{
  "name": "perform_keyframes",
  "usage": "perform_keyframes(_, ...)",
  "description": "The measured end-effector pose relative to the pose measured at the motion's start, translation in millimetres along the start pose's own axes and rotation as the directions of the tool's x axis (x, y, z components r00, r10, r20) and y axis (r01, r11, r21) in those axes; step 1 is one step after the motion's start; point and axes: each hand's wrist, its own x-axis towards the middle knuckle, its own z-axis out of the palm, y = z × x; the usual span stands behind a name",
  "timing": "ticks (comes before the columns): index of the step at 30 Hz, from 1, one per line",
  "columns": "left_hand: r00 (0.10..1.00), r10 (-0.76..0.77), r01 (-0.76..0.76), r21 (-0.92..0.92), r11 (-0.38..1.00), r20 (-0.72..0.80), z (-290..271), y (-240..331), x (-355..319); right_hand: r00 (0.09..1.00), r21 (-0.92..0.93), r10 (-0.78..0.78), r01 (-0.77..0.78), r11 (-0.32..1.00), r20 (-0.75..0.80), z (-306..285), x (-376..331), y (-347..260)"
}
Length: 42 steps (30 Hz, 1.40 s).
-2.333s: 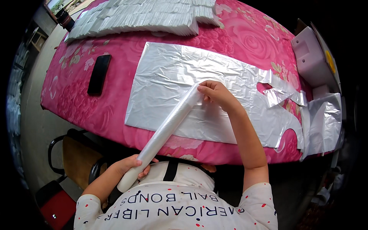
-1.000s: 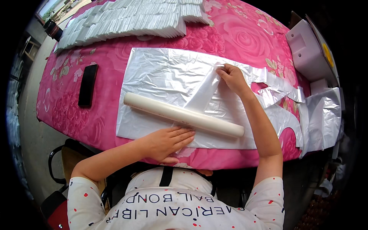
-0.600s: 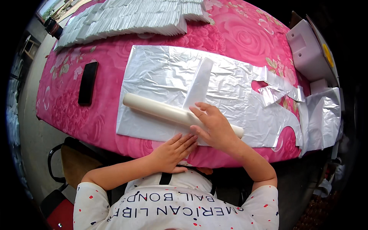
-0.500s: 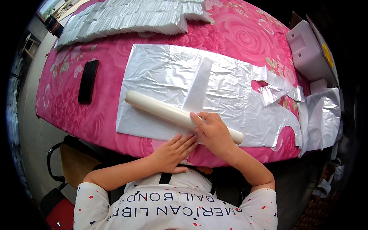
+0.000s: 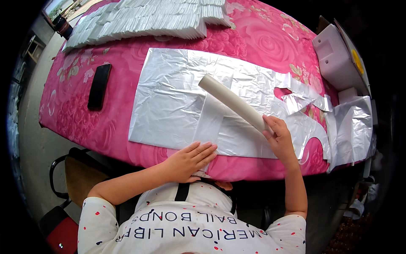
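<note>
A stack of silvery-white plastic carrier bags [image 5: 169,93] with cut-out handles lies flat on the table, handles to the right. My right hand [image 5: 279,137] is closed round the near right end of a cream-coloured tube [image 5: 231,100], which slants over the bags with its far end to the upper left. Whether the tube touches the bags I cannot tell. At the near edge of the bags, my left hand [image 5: 192,158] lies flat with fingers stretched out. Just beyond its fingertips, a narrow folded white strip [image 5: 209,118] runs across the bags.
A pink flowered cloth [image 5: 69,110] covers the table. Left of the bags lies a black phone [image 5: 99,86]. Folded white bags [image 5: 148,19] stand packed in rows at the far side. A white foam box [image 5: 338,55] is at the right, with more plastic [image 5: 353,127] below it.
My right hand has moved right, lifting and turning the tube away from the near edge of the bags. My left hand stays at that edge, now apart from the right hand.
</note>
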Motion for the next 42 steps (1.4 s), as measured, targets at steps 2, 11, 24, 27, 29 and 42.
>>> perform_keyframes(2,1.0,-0.014,0.01,0.149,0.989,0.025,12,11,1,0.969,-0.112,-0.201,0.218,0.97,0.145,17,-8,-17)
perform_keyframes(11,0.989,-0.067,0.1,0.263,0.96,-0.131,37,34,-5,0.899,-0.294,-0.426,0.437,0.85,0.104,61,43,-24)
perform_keyframes(24,0.988,0.126,-0.126,0.004,0.992,-0.084,-2,-1,-16,0.879,-0.232,-0.473,0.472,0.851,0.052,71,85,-20)
perform_keyframes(27,0.979,0.169,-0.175,-0.046,0.983,-0.111,-5,-7,-19,0.775,-0.058,-0.513,0.57,0.819,0.37,85,44,-31)
perform_keyframes(29,0.967,0.208,-0.215,-0.031,0.976,-0.148,-4,-11,-19,0.755,-0.036,-0.518,0.579,0.815,0.402,91,25,-36)
perform_keyframes(42,0.962,-0.1,0.084,-0.076,0.994,-0.254,-25,-28,5,0.854,-0.177,-0.498,0.519,0.836,0.15,102,4,-33)
